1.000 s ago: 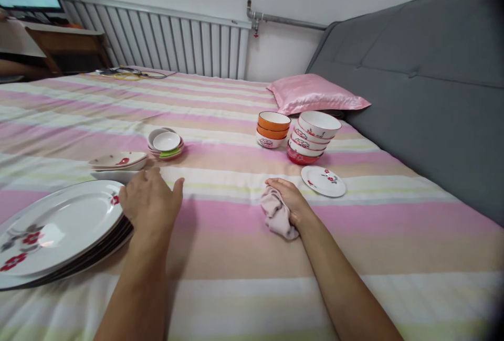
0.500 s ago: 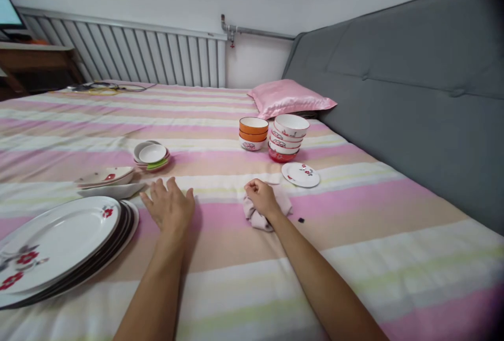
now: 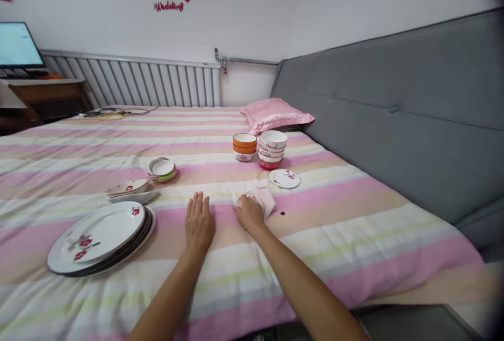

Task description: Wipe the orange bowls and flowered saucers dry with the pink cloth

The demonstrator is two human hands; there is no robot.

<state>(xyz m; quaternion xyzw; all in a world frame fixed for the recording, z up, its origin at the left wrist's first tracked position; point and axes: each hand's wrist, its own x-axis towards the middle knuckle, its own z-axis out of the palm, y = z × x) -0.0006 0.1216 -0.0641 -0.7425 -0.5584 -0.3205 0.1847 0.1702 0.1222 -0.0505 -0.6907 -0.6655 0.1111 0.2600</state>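
My left hand (image 3: 199, 224) lies palm down on the striped bedspread, its fingers stretched out, holding nothing. To its right, my right hand (image 3: 249, 214) is curled over a crumpled pale pink cloth (image 3: 266, 200) and grips it; the fingertips are partly hidden. Just beyond the cloth lies a small white plate with red flowers (image 3: 284, 178). A stack of large oval plates (image 3: 104, 231) sits left of my left hand. Behind it are stacked shallow dishes (image 3: 128, 188) and a pile of small bowls (image 3: 162, 168).
Orange and white bowls (image 3: 244, 147) stand stacked beside a taller bowl stack (image 3: 272, 149). A pink pillow (image 3: 277, 114) lies behind them. The grey headboard (image 3: 374, 89) runs along the right. Cables (image 3: 118, 112) lie at the far left, near a monitor (image 3: 19, 45). A small dark square (image 3: 282, 213) lies near the cloth.
The view has tilted up, showing more wall. My left hand has moved right, away from the plate stack, and now lies flatter. My right hand stays at the cloth, which looks more spread out.
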